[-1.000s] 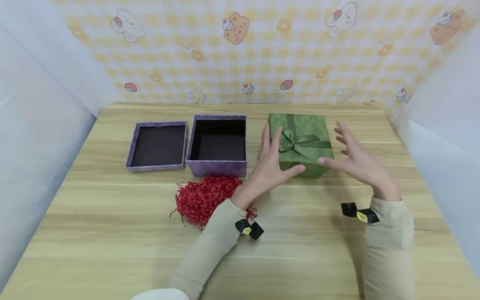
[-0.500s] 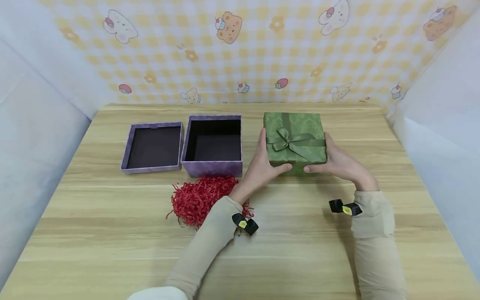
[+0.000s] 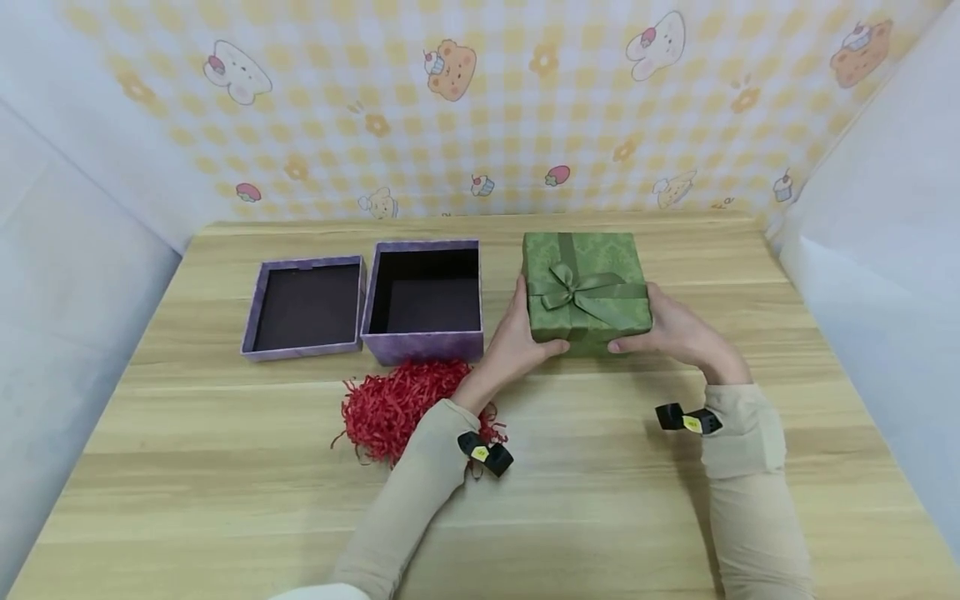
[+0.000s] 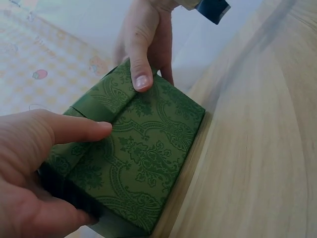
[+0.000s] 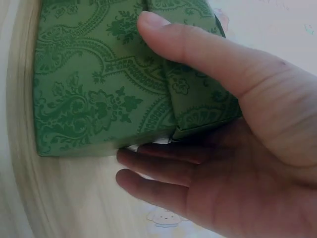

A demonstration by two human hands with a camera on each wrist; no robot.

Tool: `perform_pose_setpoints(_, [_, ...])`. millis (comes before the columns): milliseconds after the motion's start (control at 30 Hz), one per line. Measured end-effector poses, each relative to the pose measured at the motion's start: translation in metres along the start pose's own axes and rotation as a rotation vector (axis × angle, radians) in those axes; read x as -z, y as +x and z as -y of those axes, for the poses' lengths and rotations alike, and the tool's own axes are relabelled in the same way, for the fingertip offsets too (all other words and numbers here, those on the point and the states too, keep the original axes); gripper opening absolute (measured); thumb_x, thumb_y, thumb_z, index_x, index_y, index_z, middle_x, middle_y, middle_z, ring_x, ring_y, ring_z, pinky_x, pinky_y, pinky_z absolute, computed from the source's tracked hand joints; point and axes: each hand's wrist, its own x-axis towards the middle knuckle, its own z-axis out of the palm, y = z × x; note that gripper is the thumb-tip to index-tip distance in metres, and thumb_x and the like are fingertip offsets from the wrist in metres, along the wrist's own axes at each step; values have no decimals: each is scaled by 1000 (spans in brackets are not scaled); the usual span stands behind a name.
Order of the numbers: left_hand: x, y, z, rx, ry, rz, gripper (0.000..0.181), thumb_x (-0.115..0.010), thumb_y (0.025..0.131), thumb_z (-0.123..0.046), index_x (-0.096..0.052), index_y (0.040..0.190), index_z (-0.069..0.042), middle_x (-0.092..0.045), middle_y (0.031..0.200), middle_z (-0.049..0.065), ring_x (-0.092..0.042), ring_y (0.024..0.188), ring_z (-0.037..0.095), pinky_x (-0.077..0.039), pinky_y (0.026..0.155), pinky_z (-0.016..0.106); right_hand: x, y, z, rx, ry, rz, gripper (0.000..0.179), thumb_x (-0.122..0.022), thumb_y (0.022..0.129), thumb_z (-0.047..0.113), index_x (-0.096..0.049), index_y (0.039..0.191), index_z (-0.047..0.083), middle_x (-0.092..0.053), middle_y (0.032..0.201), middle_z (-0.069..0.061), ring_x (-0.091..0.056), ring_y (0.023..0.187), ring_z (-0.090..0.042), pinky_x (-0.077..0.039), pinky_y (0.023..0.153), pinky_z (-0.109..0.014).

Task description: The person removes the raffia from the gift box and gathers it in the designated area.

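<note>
A green patterned gift box point(image 3: 585, 250) with a ribbon bow point(image 3: 572, 290) stands at the back of the table, its lid on. My left hand point(image 3: 513, 337) grips its left side, the thumb on the front face by the lid's edge. From the opposite side my right hand point(image 3: 686, 332) holds the box, its thumb also on the front near the lid's edge. In the right wrist view, the other fingers point(image 5: 153, 168) reach along the side wall. Most of the left hand's fingers are hidden behind the box in the left wrist view.
Left of the green box stands an uncovered purple box point(image 3: 423, 346) with a dark inside. Its shallow purple lid point(image 3: 300, 352) lies upturned beside it. Red shredded paper point(image 3: 393, 408) is heaped in front, partly under the left forearm. A patterned cloth point(image 3: 510, 108) hangs behind the table.
Both hands, spread around the green box a second ago, have closed in on its sides and now hold it. The box sits in about the same place; the head view has shifted slightly.
</note>
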Motion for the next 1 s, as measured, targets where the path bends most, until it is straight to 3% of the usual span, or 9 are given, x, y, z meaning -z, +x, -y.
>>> perform_pose_setpoints(133, [1, 0, 6, -81, 16, -14, 116, -80, 72, -16, 6, 150, -13, -11, 154, 9, -19, 137, 21, -22, 108, 36, -3, 1, -4, 62, 87, 33, 76, -79, 72, 4, -38, 136, 5, -51, 128, -11, -46, 119, -25, -31, 101, -45])
perform_pose_setpoints(300, [1, 1, 7, -119, 23, -26, 116, -80, 73, -18, 6, 149, -11, -12, 154, 10, -19, 137, 20, -21, 108, 35, -2, 1, -5, 83, 111, 37, 76, -78, 74, 3, -37, 137, 7, -52, 127, -9, -48, 117, -22, -35, 99, -39])
perform_pose_setpoints(467, [1, 0, 6, -94, 34, -26, 115, -80, 74, -20, 5, 149, -7, -12, 153, 12, -20, 136, 22, -21, 108, 34, -1, 2, -7, 67, 116, 28, 77, -79, 73, 5, -36, 138, 9, -52, 127, -7, -48, 117, -21, -35, 99, -36])
perform_pose_setpoints(733, [3, -1, 7, -41, 45, -36, 113, -80, 75, -26, 3, 149, -5, -12, 153, 13, -18, 137, 24, -21, 108, 35, -3, 4, -5, 36, 146, 18, 81, -78, 73, 4, -32, 140, 9, -50, 129, -9, -47, 117, -24, -32, 101, -45])
perform_pose_setpoints(1000, [4, -1, 9, -76, 59, -55, 114, -80, 74, -28, 2, 149, -7, -13, 153, 10, -21, 136, 22, -23, 108, 34, -4, 2, -1, -94, 68, -29, 91, -81, 72, 14, -24, 141, 4, -44, 132, -16, -42, 121, -33, -29, 101, -52])
